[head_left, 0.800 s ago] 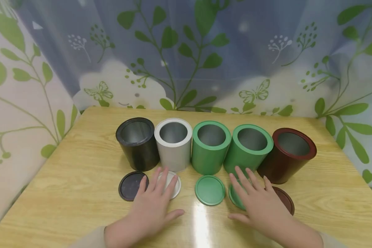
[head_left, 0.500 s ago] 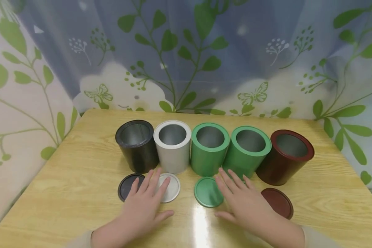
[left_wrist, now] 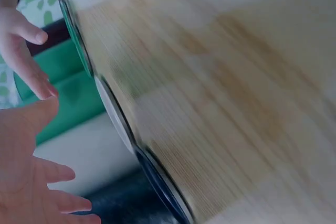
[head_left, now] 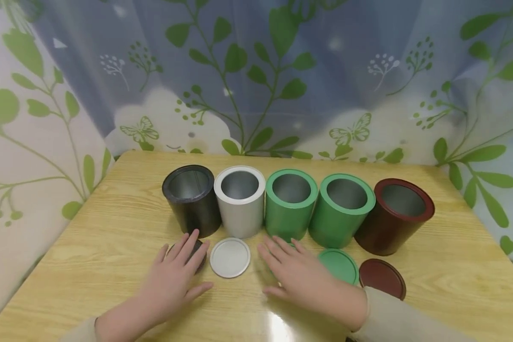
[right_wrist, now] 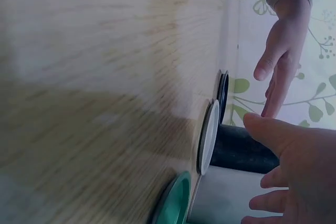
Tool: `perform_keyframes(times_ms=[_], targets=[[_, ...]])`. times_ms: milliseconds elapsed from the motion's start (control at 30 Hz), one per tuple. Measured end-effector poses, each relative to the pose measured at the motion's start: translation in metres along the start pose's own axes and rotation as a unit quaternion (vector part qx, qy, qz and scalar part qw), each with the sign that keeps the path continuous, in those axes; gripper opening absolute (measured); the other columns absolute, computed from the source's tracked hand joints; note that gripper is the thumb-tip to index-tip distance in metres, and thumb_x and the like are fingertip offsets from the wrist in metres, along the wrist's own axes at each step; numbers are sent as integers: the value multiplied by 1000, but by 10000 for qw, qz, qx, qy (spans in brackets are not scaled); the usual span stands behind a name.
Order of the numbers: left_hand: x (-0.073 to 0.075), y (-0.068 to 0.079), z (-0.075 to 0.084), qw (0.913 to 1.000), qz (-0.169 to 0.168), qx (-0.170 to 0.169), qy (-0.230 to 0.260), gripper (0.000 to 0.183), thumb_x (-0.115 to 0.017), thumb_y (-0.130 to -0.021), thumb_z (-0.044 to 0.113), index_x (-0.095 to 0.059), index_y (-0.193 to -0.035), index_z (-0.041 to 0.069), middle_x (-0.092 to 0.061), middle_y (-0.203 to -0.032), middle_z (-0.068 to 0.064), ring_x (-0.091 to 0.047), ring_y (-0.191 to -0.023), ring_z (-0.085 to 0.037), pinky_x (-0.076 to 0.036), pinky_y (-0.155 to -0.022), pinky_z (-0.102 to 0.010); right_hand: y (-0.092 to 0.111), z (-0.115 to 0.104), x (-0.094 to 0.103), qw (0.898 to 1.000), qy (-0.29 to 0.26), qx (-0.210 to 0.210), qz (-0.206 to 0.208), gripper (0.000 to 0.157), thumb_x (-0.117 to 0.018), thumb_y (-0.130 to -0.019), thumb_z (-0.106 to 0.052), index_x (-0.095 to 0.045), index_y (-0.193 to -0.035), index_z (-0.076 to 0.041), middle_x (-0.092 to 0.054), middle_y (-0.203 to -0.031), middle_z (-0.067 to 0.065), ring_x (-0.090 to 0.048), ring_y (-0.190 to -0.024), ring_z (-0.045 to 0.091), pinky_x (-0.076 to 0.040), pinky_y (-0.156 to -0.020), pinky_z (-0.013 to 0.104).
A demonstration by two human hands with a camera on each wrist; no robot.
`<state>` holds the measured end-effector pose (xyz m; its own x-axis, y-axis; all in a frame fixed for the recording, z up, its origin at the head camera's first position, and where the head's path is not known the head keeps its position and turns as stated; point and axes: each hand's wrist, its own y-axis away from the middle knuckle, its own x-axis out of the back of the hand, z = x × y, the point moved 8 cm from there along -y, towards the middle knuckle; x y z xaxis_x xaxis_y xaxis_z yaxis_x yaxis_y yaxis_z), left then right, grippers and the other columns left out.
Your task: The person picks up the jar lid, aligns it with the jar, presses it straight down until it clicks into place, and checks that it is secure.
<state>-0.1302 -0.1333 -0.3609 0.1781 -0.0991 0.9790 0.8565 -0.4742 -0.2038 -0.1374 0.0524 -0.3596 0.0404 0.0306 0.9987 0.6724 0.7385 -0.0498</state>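
My left hand (head_left: 168, 280), fingers spread, hovers over the black lid (head_left: 202, 264) and partly covers it. To its right lies the white lid (head_left: 230, 258), fully visible. My right hand (head_left: 301, 273) reaches over a green lid (right_wrist: 176, 203), hiding most of it in the head view; its fingers are extended and hold nothing. Another green lid (head_left: 338, 267) and a dark red lid (head_left: 382, 279) lie further right. Behind the lids stands a row of uncovered cans: black (head_left: 195, 216), white (head_left: 241, 219), two green ones, and dark red (head_left: 382, 232). Both wrist views show the palms above the tabletop.
The wooden table (head_left: 453, 285) carries everything. A curtain (head_left: 256, 71) with leaf and butterfly prints hangs along its back edge, and similar patterned cloth (head_left: 38, 142) covers the left side. Neighbouring cans stand close together, upright.
Both hands have swept left. The left went from between the black and white lids to the black one; the right passed from the right green lid to the left green one. Lids and cans stayed put.
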Motion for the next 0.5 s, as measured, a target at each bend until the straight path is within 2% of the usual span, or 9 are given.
perform_keyframes(times_ms=[200,500], targets=[[-6,-3,-23,9997,-156,149,98,74,-67,-80,50,-46,-137,8,-38,-141,-21,-42,-125,-37,-37,-91,-62,-21,-10,-6,9997,160,199,-40,77,-58,-86,-54,-36,-143,-6,-36,-145,13,-38,-130,28,-38,-99,51],[-21,0,-46,9975,-581,238,311,78,-65,-78,58,-47,-136,9,-41,-139,-22,-43,-121,-43,-39,-87,-63,-57,-39,-22,9967,217,514,-589,74,-52,-89,-56,-33,-145,-10,-35,-147,8,-36,-131,23,-40,-99,43]])
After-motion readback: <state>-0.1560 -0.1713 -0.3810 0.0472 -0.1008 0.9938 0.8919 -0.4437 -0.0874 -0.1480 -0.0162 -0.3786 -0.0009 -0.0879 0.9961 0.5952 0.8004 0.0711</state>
